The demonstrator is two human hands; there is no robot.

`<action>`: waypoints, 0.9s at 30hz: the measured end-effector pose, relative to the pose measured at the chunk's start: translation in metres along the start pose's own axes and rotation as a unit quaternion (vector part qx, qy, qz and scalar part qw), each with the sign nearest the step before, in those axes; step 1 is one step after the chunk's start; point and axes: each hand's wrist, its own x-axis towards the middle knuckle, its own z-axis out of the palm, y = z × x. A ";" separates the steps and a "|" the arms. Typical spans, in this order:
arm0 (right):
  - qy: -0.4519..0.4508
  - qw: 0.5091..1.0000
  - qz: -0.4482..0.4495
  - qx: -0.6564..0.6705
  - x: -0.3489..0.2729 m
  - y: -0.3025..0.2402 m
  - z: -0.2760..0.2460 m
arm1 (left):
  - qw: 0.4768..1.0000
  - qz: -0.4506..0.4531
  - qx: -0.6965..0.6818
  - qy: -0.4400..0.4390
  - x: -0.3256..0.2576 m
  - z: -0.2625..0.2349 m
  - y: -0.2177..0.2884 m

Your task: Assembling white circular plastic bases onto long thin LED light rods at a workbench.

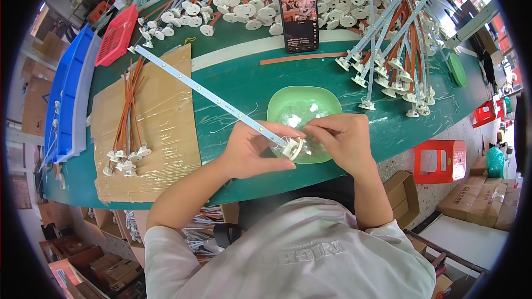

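Note:
My left hand [252,152] grips the white round end piece [293,148] of an LED strip [209,96]. The pale strip, dotted with small yellowish LEDs, slants up and left from my hand to another white end piece above the cardboard. Close beside it, my right hand [344,139] is closed in a pinch at the edge of the end piece; whatever lies between those fingertips is too small to make out. Under both hands sits a light green bowl [306,93] holding small clear, shiny bits.
A cardboard sheet [160,133] at left carries a bundle of finished-looking strips [130,127]. A propped phone [299,16] stands behind the bowl. Piles of strips with white discs [244,11] fill the back, more [388,72] at right. Blue bin [69,94] and red basket [117,36] stand far left.

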 end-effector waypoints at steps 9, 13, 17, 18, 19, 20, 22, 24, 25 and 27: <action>-0.023 0.984 0.065 0.166 -0.003 -0.006 -0.006 | 0.997 0.045 0.061 0.019 -0.001 0.001 -0.001; -0.031 0.984 0.053 0.168 -0.004 -0.003 -0.005 | 0.996 0.028 0.085 -0.015 -0.001 0.002 0.001; -0.042 0.993 0.021 0.105 -0.004 -0.002 -0.005 | 0.993 0.029 0.111 -0.040 0.002 0.002 0.000; -0.045 0.995 0.006 0.086 -0.004 -0.002 -0.005 | 0.993 0.029 0.111 -0.040 0.002 0.003 0.001; -0.045 0.995 0.009 0.087 -0.004 -0.004 -0.004 | 0.992 0.025 0.117 -0.036 0.002 0.002 0.001; -0.041 0.997 -0.008 0.064 -0.004 -0.005 -0.004 | 0.992 0.021 0.123 -0.032 0.002 0.002 0.001; -0.035 0.998 -0.027 0.040 -0.004 -0.010 -0.004 | 0.990 0.023 0.133 -0.026 0.001 0.002 0.001; -0.016 0.999 -0.050 0.007 -0.005 -0.015 -0.004 | 0.989 0.026 0.144 -0.019 0.001 0.002 0.002; -0.015 0.999 -0.051 0.007 -0.006 -0.017 -0.005 | 0.989 0.013 0.149 -0.010 0.000 0.002 0.002; 0.030 0.997 -0.066 -0.012 -0.008 -0.019 -0.005 | 0.988 0.001 0.153 0.001 -0.001 0.001 0.000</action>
